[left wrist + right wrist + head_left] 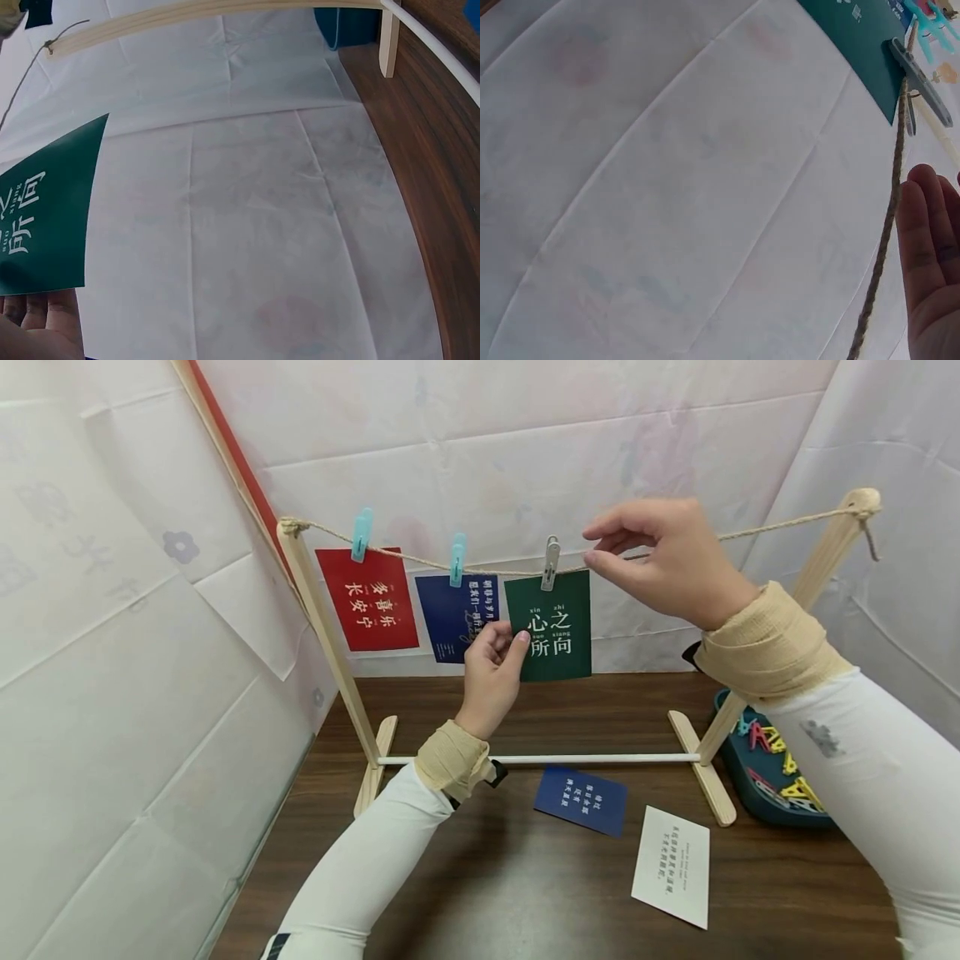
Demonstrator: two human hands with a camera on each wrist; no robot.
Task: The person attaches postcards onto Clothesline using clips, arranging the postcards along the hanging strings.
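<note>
A green card [562,667] with white characters hangs from the rope [780,527], held at its top edge by a grey clothespin [551,564]. My left hand [489,677] pinches the card's lower left edge, thumb in front and fingers behind. To the right of the clothespin, my right hand [663,560] is raised at the rope, thumb and fingers parted with nothing between them. In the right wrist view its fingers [922,232] lie right beside the rope, below the clothespin. A blue card [442,610], partly behind the green one, and a red card [367,602] hang further left.
Light blue clothespins [362,535] hold the other hanging cards. The rope runs between wooden posts [330,643] joined by a white rod [585,759]. On the table lie a dark blue card [581,802] and a white card [672,868]. A teal tray [757,806] at right holds several colourful clothespins.
</note>
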